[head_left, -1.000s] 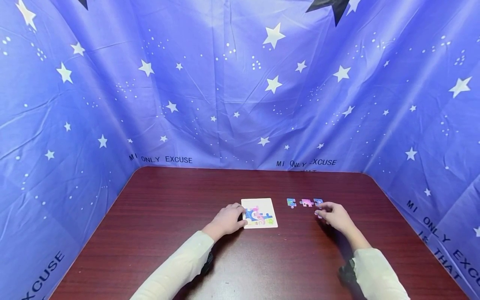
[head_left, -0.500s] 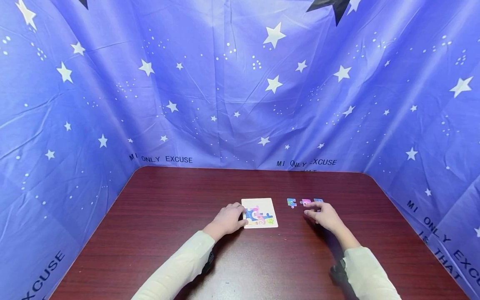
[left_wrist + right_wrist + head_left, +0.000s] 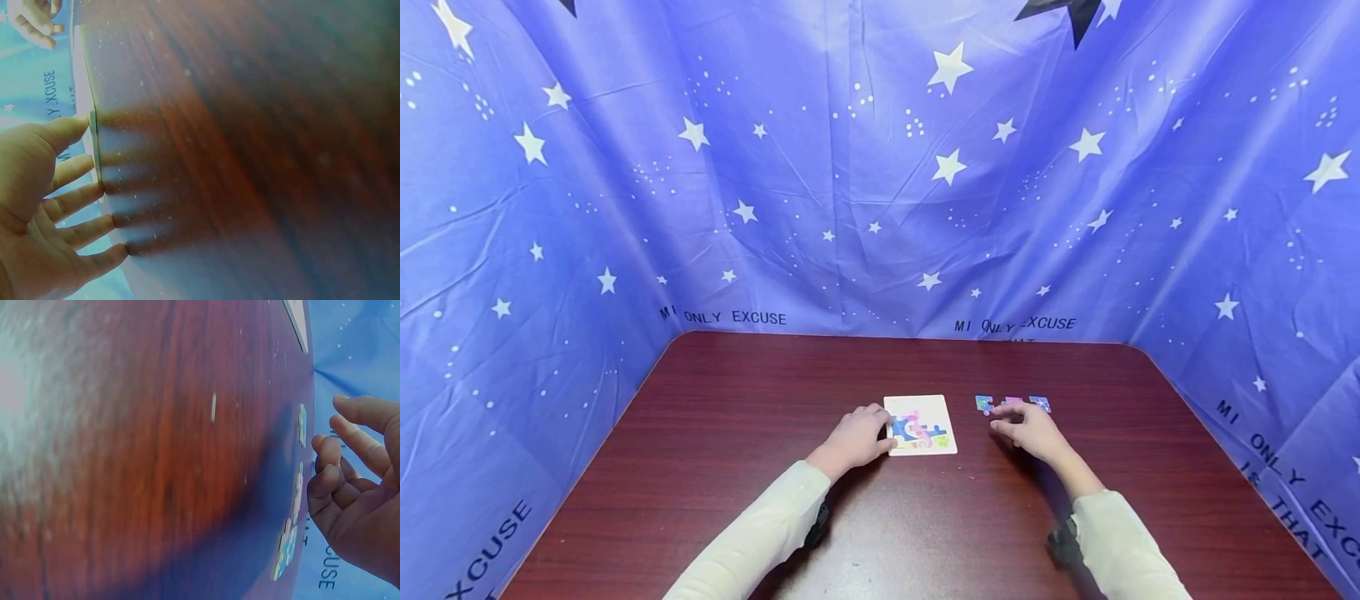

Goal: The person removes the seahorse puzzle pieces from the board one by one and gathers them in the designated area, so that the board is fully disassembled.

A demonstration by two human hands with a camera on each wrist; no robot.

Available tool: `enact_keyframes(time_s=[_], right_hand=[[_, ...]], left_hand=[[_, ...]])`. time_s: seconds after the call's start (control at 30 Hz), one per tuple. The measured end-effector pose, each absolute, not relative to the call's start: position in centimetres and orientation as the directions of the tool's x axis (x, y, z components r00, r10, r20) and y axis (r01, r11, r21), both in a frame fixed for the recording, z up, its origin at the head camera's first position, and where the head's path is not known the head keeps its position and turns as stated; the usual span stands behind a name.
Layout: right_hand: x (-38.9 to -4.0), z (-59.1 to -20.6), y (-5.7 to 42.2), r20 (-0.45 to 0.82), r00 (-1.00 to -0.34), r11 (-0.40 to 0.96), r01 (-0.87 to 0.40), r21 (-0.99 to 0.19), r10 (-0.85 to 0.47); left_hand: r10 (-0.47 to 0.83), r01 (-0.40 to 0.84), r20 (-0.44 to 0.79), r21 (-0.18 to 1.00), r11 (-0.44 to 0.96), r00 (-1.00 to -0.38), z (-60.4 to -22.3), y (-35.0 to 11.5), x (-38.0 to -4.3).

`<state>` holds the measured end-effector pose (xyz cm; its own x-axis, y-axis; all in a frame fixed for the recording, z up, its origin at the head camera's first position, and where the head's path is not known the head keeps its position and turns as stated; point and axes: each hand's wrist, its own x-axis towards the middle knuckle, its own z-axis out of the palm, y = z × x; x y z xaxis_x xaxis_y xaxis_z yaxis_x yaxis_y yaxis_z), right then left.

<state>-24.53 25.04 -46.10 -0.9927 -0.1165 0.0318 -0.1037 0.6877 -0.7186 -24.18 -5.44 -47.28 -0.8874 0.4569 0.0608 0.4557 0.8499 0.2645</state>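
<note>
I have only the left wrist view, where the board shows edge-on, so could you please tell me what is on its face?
Observer: In the head view, partly assembled jigsaw covers the near part of the white board.
Operator: Thank you; what lies to the board's right?
Observer: Three loose jigsaw pieces show there in the head view.
Operator: And could you please tell me whether one is being held?
Observer: In the right wrist view, I see no piece in the right hand.
</note>
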Motion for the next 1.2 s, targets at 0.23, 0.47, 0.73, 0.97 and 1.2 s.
enact_keyframes(time_s=[0.23, 0.47, 0.73, 0.97, 1.2], right_hand=[[-24.7, -46.3, 24.0, 0.038, -0.987, 0.67, -0.133, -0.73, -0.155], [-24.7, -46.3, 23.2, 0.017, -0.985, 0.666, -0.13, -0.735, -0.174], [-24.7, -46.5, 21.8, 0.013, -0.981, 0.647, -0.137, -0.75, -0.193], [-24.8, -46.7, 20.9, 0.01, -0.981, 0.655, -0.137, -0.743, -0.194], [-24.9, -46.7, 19.9, 0.007, -0.976, 0.645, -0.148, -0.75, -0.216]], left_hand=[[0.463, 0.462, 0.057, 0.251, 0.851, -0.884, -47.2, -5.4, -24.1], [0.466, 0.465, 0.057, 0.246, 0.85, -0.883, -47.2, -5.4, -24.2], [0.469, 0.47, 0.064, 0.237, 0.85, -0.881, -47.3, -5.5, -24.3], [0.467, 0.463, 0.05, 0.251, 0.85, -0.883, -47.1, -5.4, -24.2], [0.467, 0.465, 0.054, 0.247, 0.85, -0.883, -47.0, -5.4, -24.2]])
